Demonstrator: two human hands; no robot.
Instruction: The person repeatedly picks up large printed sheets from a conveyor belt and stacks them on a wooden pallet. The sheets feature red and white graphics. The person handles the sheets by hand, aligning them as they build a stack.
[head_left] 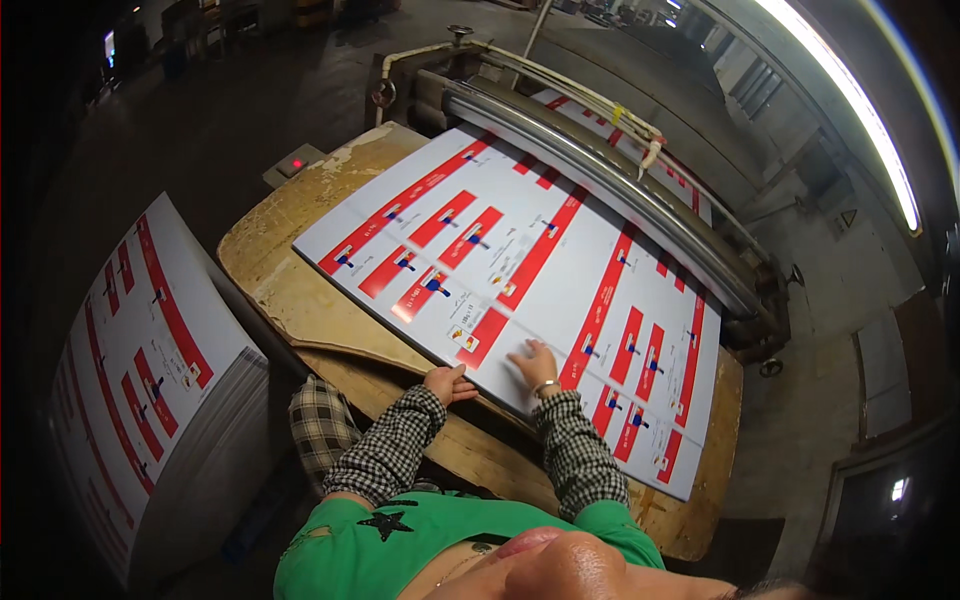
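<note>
A large white printed sheet with red bands and small blue figures lies on a worn wooden table, its far edge at a metal roller. My left hand is at the sheet's near edge, thumb towards the top and fingers curled against the rim; how firmly it grips is hard to see. To the right, my right hand rests over the printed surface close to the same edge, fingers spread and slightly blurred. Nothing shows in its grasp.
A tall stack of similar printed sheets stands on the left. The wooden table has a chipped surface. A pale pipe runs above the roller, with handwheels at both ends of the machine. A control box with a red light sits at the table's left.
</note>
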